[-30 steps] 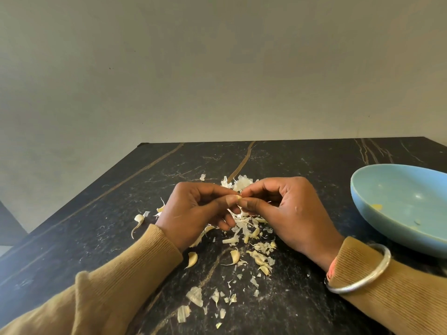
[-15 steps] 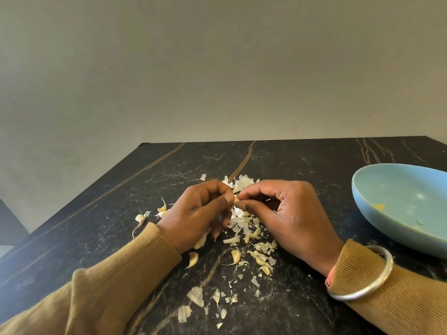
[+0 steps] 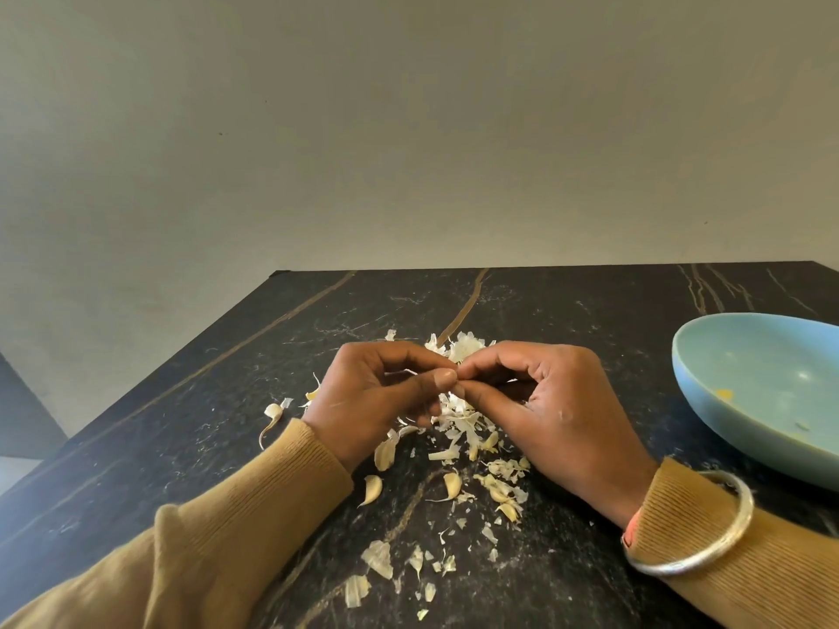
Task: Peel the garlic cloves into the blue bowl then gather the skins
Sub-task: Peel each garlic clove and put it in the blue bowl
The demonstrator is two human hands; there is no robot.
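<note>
Both hands meet over the middle of the black veined table (image 3: 590, 311); the left hand (image 3: 377, 397) and the right hand (image 3: 549, 401) are curled, knuckles up, with fingertips touching. The left fingers (image 3: 445, 379) are pressed together, thumb against forefinger, and pinch a garlic clove (image 3: 459, 365); the right fingers (image 3: 474, 392) pinch it from the other side. Only a sliver of the clove shows between the tips, so how much skin remains on it cannot be told.

A heap of white skins (image 3: 463, 347) lies just beyond the fingertips on the far side; more skins (image 3: 458, 422) lie on the table under and between the hands, thinning into scattered flakes (image 3: 377, 558) toward the near edge. Loose cloves (image 3: 371, 488) lie on the table near the left wrist; one more (image 3: 452, 485) lies just right of it; another with a curled tail (image 3: 273, 410) lies alone to the left of the left hand.

The blue bowl (image 3: 726, 442) stands at the right, well apart from the hands and partly cut off by the picture's edge; a small yellow bit (image 3: 724, 394) lies inside it. Mustard sleeves (image 3: 227, 537) cover both forearms; a silver bangle (image 3: 681, 569) circles the right wrist over the cuff. A plain pale wall (image 3: 408, 152) rises behind the table's far edge.
</note>
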